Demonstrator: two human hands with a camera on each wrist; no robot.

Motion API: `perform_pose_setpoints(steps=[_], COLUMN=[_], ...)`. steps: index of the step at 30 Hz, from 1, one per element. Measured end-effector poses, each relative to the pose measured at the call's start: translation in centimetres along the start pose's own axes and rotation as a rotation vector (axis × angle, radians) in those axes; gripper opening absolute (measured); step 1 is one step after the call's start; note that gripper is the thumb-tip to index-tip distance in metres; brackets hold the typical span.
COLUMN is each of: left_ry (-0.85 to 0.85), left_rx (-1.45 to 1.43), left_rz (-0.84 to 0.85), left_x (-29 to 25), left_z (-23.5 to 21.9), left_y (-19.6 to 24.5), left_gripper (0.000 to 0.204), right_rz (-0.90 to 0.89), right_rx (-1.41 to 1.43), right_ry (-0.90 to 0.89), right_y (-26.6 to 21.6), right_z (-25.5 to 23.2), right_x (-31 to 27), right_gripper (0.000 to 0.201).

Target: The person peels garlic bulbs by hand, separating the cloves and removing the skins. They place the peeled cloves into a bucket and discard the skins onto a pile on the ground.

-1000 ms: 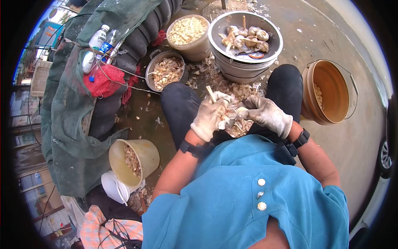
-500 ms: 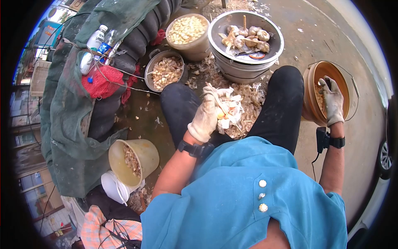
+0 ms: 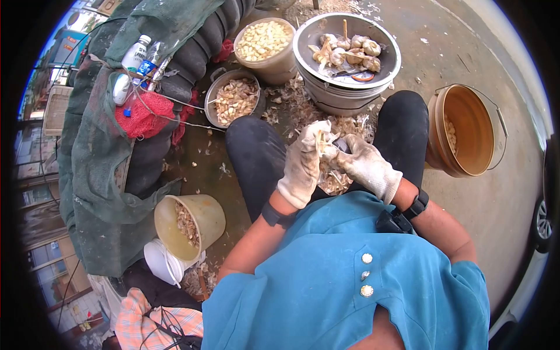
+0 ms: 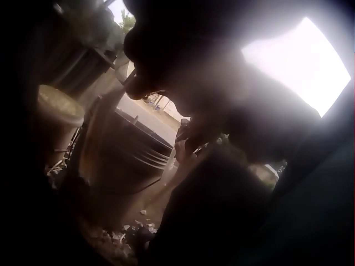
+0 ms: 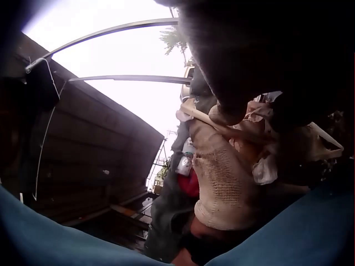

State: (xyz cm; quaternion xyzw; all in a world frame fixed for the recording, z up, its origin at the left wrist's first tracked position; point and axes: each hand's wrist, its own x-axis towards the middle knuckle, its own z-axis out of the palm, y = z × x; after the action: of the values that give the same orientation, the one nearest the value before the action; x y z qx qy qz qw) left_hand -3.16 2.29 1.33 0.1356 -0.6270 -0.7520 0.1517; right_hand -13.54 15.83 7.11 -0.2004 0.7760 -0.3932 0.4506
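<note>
Both hands wear off-white knit gloves and meet above the lap. My left hand (image 3: pixel 299 169) grips a garlic bulb (image 3: pixel 324 146) with loose papery skin. In the right wrist view its stalk (image 5: pixel 206 117) crosses the left glove (image 5: pixel 222 185). My right hand (image 3: pixel 370 169) comes in from the other side, fingers curled and pinching at the bulb. A small dark piece (image 3: pixel 343 143) shows at its fingertips; its kind is unclear. Garlic skins (image 3: pixel 333 182) lie between the thighs under the hands. The left wrist view is mostly dark and blurred.
Whole garlic bulbs (image 3: pixel 354 55) fill a grey basin (image 3: pixel 303 44) on stacked buckets ahead. Left of it stand a tub of peeled cloves (image 3: pixel 263 41) and a pot of cloves (image 3: pixel 236 99). An orange bucket (image 3: pixel 475 134) stands right, a tilted cream bucket (image 3: pixel 210 221) left.
The right hand went out over the orange bucket half a second ago and has come back to the left hand. The left hand has turned the garlic bulb and shifted slightly right.
</note>
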Motion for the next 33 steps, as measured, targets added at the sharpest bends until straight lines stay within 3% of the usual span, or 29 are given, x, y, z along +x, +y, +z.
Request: perform_pose_setpoints(steps=[1,2,4,7,11,13,14,15,16,18,20,22,23,27,28,29,33], left_ry=[0.024,0.025,0.027,0.106,0.136,0.185,0.230,0.230,0.229,0.394,0.397,0.371,0.372,0.415,0.443,0.444,0.480], left_rx=[0.140,0.138,0.032,-0.198,-0.217,-0.261,-0.305,0.225,0.224,-0.439,-0.455,-0.001,0.000,-0.484,-0.660,-0.660,-0.708], left_rz=[0.130,0.130,0.092,0.033,-0.028,-0.066,-0.103,-0.016,-0.016,-0.221,-0.226,-0.128,-0.128,-0.201,-0.240,-0.240,-0.244], left_x=[0.0,0.0,0.0,-0.1,0.1,0.4,0.5,0.9,1.0,1.0,1.2,1.3,1.3,1.7,1.8,1.8,2.1], left_z=[0.0,-0.3,-0.9,-0.2,-0.8,-0.1,0.0,-0.4,-0.2,0.3,-0.4,-0.6,-0.7,-0.5,-0.4,-0.4,-0.1], left_y=[0.1,-0.5,-1.3,-0.6,-1.8,-0.2,0.2,0.4,0.5,0.9,-0.1,-0.5,-0.8,-0.7,-0.4,-0.2,-0.3], left_gripper=[0.055,0.055,0.058,0.055,0.043,0.042,0.042,0.044,0.044,0.039,0.034,0.030,0.030,0.027,0.025,0.025,0.029], right_rz=[0.038,0.039,-0.045,0.007,-0.041,-0.092,-0.091,-0.113,-0.135,-0.116,0.001,-0.042,-0.087,-0.144,-0.054,0.039,-0.003], right_rx=[-0.036,-0.038,0.013,0.167,0.144,0.401,0.401,0.391,0.382,0.381,0.478,0.470,0.463,0.426,0.574,0.722,0.870], right_ry=[-0.023,-0.023,-0.026,-0.129,-0.071,-0.106,-0.108,-0.076,-0.044,-0.035,-0.067,-0.044,-0.020,-0.071,-0.097,-0.124,-0.190], right_y=[0.2,0.9,2.1,2.9,2.2,2.3,2.3,2.3,2.2,1.1,-0.2,0.4,0.7,0.9,0.5,0.3,1.0], right_z=[0.1,0.4,0.9,1.1,1.9,2.5,2.7,2.8,2.9,3.0,2.8,3.2,3.4,3.6,3.6,3.5,3.8], right_x=[0.3,0.6,1.3,1.7,1.2,1.3,1.4,1.5,1.5,0.9,0.2,0.6,0.8,0.7,0.5,0.3,0.7], right_gripper=[0.052,0.052,0.054,0.057,0.058,0.059,0.059,0.045,0.031,0.030,0.028,0.027,0.026,0.027,0.027,0.027,0.030])
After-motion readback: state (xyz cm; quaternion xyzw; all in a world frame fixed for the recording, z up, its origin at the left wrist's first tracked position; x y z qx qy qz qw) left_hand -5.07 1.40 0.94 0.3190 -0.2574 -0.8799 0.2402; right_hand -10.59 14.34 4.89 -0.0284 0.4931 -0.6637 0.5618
